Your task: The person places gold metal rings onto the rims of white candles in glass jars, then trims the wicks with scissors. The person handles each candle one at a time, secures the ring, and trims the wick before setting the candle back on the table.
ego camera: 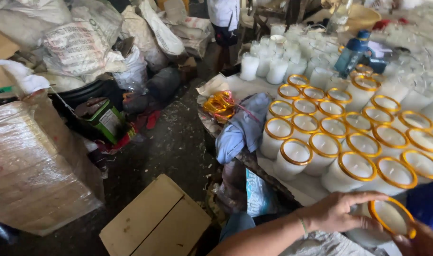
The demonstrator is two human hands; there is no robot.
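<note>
Your left hand point(337, 211) is cupped around a white candle point(384, 223) at the table's near edge, pressing its gold ring point(391, 217); your right hand point(422, 242) is mostly out of frame — grip can't be told. Many ringed candles point(349, 137) stand done — plain ones point(278, 61) remain behind.

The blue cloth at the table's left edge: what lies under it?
The blue cloth drapes over the table edge, beside loose gold rings. Whatever sits beneath it is covered.
</note>
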